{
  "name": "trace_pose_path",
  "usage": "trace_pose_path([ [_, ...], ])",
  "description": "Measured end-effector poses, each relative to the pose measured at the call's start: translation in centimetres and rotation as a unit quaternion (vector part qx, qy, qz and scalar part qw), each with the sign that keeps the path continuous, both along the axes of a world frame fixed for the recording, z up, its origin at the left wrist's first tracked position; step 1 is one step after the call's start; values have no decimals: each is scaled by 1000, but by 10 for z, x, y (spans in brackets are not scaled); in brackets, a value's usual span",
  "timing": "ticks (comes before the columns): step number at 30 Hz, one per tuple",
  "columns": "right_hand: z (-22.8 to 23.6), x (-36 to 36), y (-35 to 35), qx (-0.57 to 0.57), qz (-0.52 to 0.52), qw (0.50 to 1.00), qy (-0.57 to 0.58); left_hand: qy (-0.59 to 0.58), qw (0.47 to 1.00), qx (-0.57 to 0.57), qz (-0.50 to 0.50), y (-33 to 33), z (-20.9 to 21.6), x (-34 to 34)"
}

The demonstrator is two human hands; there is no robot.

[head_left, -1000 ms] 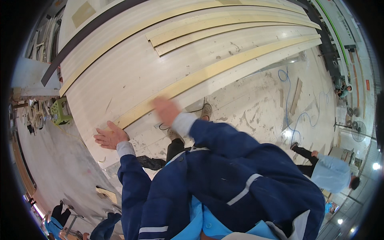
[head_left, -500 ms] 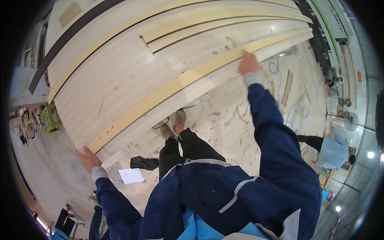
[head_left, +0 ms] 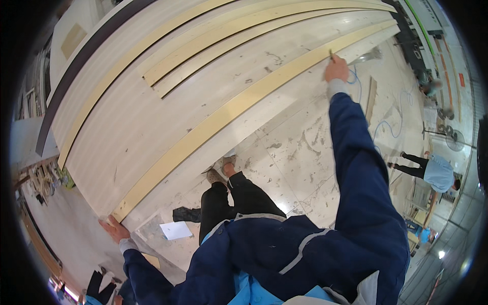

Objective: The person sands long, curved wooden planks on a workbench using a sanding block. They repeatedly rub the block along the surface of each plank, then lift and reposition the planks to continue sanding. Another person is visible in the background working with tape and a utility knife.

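A long pale-yellow strip (head_left: 223, 120) lies across a large light board (head_left: 152, 122), near its front edge. My left hand (head_left: 118, 230) is at the strip's near-left end, fingers stretched out and touching the end and the board's corner. Far along the strip to the right, my right hand (head_left: 337, 69) is closed beside its edge. A thin dark tip pokes up from these fingers onto the strip; whether it is a tool or a finger I cannot make out.
More yellow strips (head_left: 213, 48) lie on the board, with a dark edge strip (head_left: 81, 66) beyond. Below are a black bag (head_left: 186, 214) and a white paper sheet (head_left: 176, 231). A blue hose (head_left: 389, 129) runs over the floor; a person (head_left: 438, 173) stands at right.
My right hand has moved farther right and away along the strip. My left hand has stayed at the strip's end, shifting slightly. The view has shifted a little.
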State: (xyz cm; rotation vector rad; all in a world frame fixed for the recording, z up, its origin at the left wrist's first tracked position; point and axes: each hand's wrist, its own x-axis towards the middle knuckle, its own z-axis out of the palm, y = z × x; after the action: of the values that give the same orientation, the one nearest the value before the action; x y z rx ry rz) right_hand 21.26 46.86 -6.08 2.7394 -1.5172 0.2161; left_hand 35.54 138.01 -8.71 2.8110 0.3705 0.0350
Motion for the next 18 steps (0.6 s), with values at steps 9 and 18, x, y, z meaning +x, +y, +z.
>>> trace_pose_path([
  [9,-31,7,402,207,427,853,-217,3,998,41,-48,3,2,2],
  [18,-3,15,176,-36,143,989,-7,1,987,121,-106,10,4,2],
])
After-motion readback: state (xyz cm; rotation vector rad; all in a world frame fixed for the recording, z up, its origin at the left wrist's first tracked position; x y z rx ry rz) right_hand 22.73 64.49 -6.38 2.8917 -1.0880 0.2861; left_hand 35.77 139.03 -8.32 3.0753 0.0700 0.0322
